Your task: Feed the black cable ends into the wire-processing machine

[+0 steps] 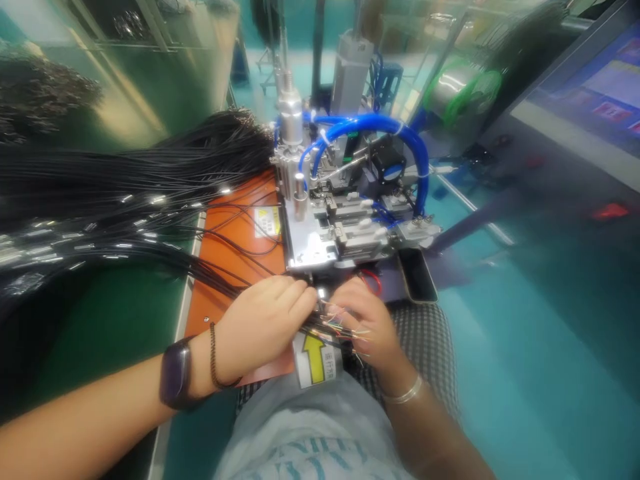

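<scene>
My left hand (273,319), with a watch (176,375) and a braided bracelet on its wrist, is closed over a bundle of black cables (215,275) at the front of the machine (345,213). Colored wire ends (345,327) fan out from the cables toward the right. Against these ends my right hand (367,323) has its fingers curled, gripping some of the thin wires; exactly how many is hidden. Below the hands, a white label with a yellow arrow (313,359) faces up.
A large pile of black cables (150,173) lies across the orange board (215,313) and off to the left. Blue air hoses (370,123) arch over the machine. A phone (418,275) rests at its right front. Farther back stands a green-rimmed spool (463,93).
</scene>
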`<state>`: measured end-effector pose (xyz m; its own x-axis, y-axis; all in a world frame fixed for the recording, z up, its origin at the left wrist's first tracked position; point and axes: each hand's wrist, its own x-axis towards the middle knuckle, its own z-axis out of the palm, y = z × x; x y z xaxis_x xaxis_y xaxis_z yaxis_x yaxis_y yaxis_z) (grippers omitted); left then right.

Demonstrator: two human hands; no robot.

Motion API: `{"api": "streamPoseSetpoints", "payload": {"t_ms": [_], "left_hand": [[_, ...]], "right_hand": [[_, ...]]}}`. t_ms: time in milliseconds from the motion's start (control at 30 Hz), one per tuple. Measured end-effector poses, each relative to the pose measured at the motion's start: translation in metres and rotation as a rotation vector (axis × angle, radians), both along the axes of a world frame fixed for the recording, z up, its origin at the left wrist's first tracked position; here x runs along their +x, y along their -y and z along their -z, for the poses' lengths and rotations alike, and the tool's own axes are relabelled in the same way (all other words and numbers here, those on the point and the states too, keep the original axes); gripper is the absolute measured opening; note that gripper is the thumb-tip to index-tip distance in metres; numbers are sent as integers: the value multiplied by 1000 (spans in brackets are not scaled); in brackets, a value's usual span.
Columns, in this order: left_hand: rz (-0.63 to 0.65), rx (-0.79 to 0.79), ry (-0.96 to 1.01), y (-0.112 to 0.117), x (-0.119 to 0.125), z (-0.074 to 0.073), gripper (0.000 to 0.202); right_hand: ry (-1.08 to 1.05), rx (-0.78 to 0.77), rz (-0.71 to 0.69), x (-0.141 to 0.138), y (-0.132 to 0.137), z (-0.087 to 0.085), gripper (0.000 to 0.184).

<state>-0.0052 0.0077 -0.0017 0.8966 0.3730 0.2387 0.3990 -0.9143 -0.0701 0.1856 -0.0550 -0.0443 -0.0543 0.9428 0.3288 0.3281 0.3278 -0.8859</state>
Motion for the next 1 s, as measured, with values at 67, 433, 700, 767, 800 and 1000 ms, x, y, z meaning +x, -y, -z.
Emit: {"api": "streamPoseSetpoints", "payload": {"t_ms": [67,433,700,767,800,1000], "left_hand": [[-51,-12,12,-1,0,6,21],[-139,22,94,1,-2,4,17],[-173,19,105,6,-4,2,19],[-154,7,85,7,-4,1,16],[-147,3,77,7,-4,1,15],[-132,19,65,7,-5,5,14]], "right_hand": [[8,25,27,-1,0,1,14],[31,126,315,-24,6,2,17],[22,-10,269,-26,8,-5,18],[30,-36,379,-27,4,-6,10],[34,-36,397,-28,3,-7,9],[79,-23,250,-30,4,-12,15]]}}
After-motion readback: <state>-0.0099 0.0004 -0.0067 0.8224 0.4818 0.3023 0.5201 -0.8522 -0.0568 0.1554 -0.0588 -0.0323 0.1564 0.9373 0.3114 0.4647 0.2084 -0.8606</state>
